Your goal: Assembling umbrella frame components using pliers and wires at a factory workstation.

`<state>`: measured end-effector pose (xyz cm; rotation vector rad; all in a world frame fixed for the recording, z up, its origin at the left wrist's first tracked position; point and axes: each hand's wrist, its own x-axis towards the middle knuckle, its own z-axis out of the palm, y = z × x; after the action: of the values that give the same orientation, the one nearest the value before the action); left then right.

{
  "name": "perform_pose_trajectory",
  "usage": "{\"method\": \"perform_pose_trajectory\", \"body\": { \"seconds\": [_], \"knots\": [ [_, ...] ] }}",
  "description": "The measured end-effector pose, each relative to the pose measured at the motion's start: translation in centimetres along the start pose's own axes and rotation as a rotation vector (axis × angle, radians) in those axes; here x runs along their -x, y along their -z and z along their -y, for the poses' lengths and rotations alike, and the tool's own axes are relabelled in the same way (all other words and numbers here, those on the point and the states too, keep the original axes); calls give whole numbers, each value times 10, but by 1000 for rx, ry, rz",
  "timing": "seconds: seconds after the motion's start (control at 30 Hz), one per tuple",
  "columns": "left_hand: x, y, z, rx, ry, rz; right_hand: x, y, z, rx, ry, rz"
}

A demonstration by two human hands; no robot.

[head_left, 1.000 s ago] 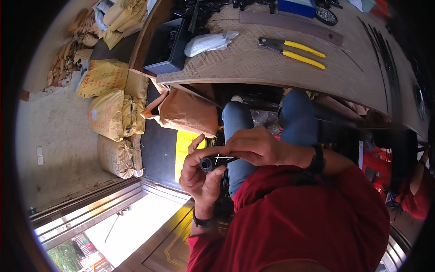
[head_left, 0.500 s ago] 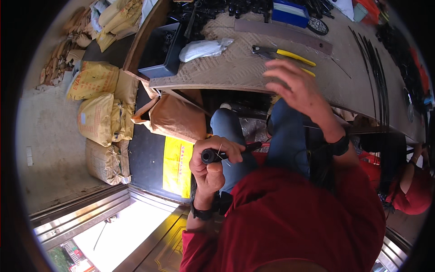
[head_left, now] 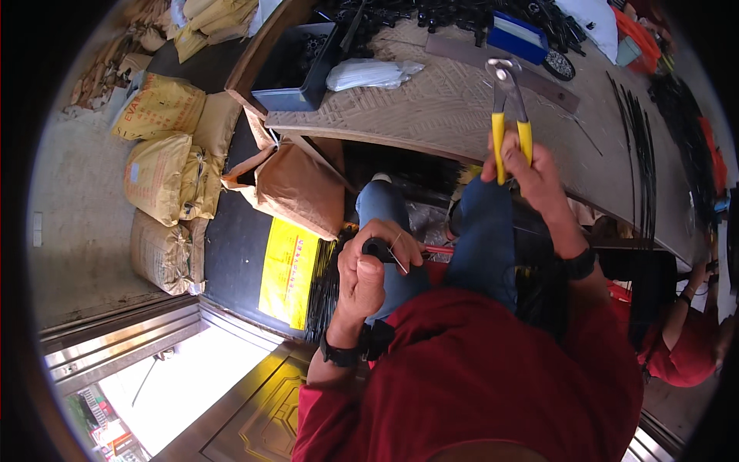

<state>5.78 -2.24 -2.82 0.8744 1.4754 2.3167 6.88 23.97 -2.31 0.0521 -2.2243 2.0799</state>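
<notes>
Over my lap, my left hand [head_left: 359,283] is closed around a black tube-like piece [head_left: 376,248], its round end facing up. A thin pale strand [head_left: 399,259] sticks out beside my fingers there; whether it is wire or a plastic tie I cannot make out. My right hand [head_left: 533,171], raised at the table's front edge, grips a pair of end-cutting pincers [head_left: 499,135] by the yellow handles. The pincers' metal head points away from me above the tabletop, and the handles are spread apart. The two hands are well apart from each other.
On the worktable [head_left: 439,96] are a blue-grey bin [head_left: 286,98], a clear bag of white strips [head_left: 373,75], a blue box [head_left: 519,35], a flat bar [head_left: 566,97] and long black strands [head_left: 645,165]. A brown paper bag [head_left: 300,189] and sacks [head_left: 158,173] stand left. Another person [head_left: 685,350] sits right.
My right hand, empty over the table before, has picked up the pincers and drawn back toward me. My left hand still holds the black piece, turned slightly. The view has shifted a little.
</notes>
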Motion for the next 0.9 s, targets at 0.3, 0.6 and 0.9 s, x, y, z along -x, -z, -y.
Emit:
{"method": "perform_pose_trajectory", "body": {
  "seconds": [0.3, 0.6, 0.9],
  "knots": [
    [-1, -15, -11, -642, 73, -249, 15, -39, 73, 1610, 913, -106],
    [-8, -22, -12, -564, 144, -316, 13, -34, 59, 1800, 1215, -437],
    [-2, -20, -7, -617, 80, -327, 37, -55, 36, 1605, 906, -292]
  ]
}}
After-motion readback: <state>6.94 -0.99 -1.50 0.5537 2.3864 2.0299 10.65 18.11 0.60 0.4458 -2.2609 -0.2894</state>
